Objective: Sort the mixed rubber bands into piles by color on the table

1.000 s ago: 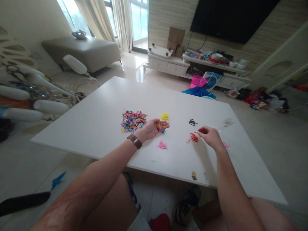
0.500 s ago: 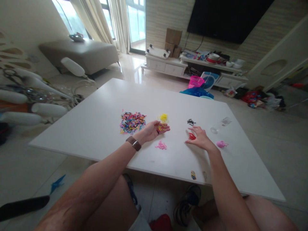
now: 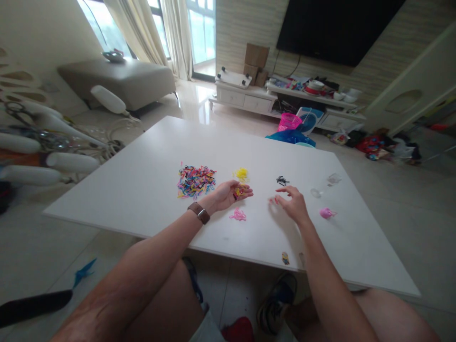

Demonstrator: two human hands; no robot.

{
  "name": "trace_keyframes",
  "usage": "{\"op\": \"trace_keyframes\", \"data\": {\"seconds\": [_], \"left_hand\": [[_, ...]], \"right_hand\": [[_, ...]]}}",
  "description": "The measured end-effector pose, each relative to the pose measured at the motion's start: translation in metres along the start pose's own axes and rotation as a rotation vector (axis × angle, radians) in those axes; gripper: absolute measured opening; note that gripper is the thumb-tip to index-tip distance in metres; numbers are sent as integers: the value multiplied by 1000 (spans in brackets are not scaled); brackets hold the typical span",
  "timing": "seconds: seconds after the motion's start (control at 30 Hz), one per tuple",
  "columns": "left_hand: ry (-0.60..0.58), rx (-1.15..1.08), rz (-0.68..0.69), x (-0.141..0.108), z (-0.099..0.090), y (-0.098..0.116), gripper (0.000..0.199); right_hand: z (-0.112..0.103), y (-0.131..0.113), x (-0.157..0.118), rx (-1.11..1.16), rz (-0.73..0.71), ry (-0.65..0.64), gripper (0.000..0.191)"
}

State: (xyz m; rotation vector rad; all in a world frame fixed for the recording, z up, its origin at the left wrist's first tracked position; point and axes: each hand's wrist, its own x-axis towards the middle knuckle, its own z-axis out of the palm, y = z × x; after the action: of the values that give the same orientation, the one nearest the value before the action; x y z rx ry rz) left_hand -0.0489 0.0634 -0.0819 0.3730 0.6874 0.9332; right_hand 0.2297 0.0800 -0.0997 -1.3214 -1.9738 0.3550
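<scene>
1. Head view: the small coloured pieces, yellow and dark ones among them, lie in the palm of your left hand, above the middle of the white desk.
2. Your left fingers are spread flat and palm up, bearing the pieces rather than pinching them.
3. Your right hand is well apart from that palm; from its fingers, the palmful lies left and slightly far. Your left hand is the nearer one, touching the pieces.
4. The pieces are jumbled and too small for you to read one long axis.
5. Your right fingers are curved, tips pointing left, with red pieces at the tips. I can't tell whether you grip one.
6. Around your left hand: the yellow pile just beyond it on the far side, the pink pile on the near side, the large mixed pile to the left.
7. The black pile lies just far of your right hand; a pink object sits to its right.
</scene>
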Motion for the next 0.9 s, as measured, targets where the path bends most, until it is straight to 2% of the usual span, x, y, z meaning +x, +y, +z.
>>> {"op": "trace_keyframes", "data": {"seconds": [0.17, 0.3, 0.43, 0.6, 0.67, 0.77, 0.9], "left_hand": [[-65, 15, -50, -6, 6, 0, 30], [-48, -12, -22, -10, 14, 1, 29], [-34, -75, 23, -10, 14, 5, 29], [21, -136, 1, -10, 9, 11, 31], [58, -157, -5, -9, 7, 14, 32], [102, -157, 23, -7, 5, 17, 28], [157, -115, 93, -5, 7, 20, 19]], "right_hand": [[30, -65, 26, 194, -162, -186, 18], [46, -90, 38, 296, -182, -303, 17], [57, -86, 43, 431, -86, -214, 19], [83, -65, 67, 602, 196, -50, 26], [95, -56, 82, 563, 250, 1, 29], [106, -47, 100, 413, 255, 27, 30], [101, -48, 100, 161, 176, 40, 23]]}}
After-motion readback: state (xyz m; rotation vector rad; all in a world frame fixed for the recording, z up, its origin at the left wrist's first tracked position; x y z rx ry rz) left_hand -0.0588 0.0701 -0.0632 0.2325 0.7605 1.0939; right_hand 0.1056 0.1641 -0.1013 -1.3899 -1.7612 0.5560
